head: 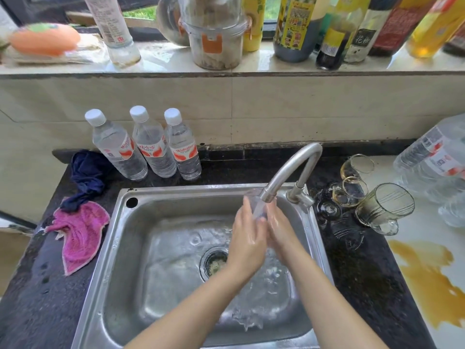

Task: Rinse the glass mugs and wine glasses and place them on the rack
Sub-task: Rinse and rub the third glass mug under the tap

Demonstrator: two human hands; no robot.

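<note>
Here, two hands hold a clear glass under a running tap over a steel sink.

The left hand [247,238] and the right hand [280,226] are pressed close together, fingers wrapped round a clear glass [256,204] that sits between them just under the spout of the tap [289,172]; blur hides whether it is a mug or a wine glass. Water runs over it into the sink [156,260] below. On the dark table [364,273] right of the sink lie two wine glasses [352,182] on their sides, and just right of them a ribbed glass mug [382,207], also tipped over. Near the right edge an orange-brown spill [427,275] spreads over a pale surface. Left of the sink lies a pink cloth [80,235], with a dark blue cloth [86,177] beyond it. Three water bottles [148,144] stand against the far wall.
</note>
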